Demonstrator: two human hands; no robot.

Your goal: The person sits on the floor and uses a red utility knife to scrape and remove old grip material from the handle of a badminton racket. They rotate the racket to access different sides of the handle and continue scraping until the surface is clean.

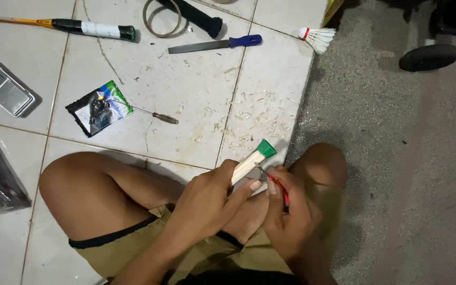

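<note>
My left hand [207, 203] grips a bare wooden racket handle [248, 164] with a green cap at its far end, tilted up to the right over my knees. My right hand [286, 214] holds a small red-handled knife [279, 188] with its blade against the wood just below the cap. Both hands touch at the thumbs. Pale wood shavings [249, 119] lie scattered on the white tiles in front of me.
On the tiles lie a blue-handled file [215, 44], an awl [157, 115], a green and black packet [100, 107], a small scale [3, 88], a racket shaft [54, 24], a black grip [196, 16] and a shuttlecock [317, 37]. Rough concrete floor [397, 158] lies right.
</note>
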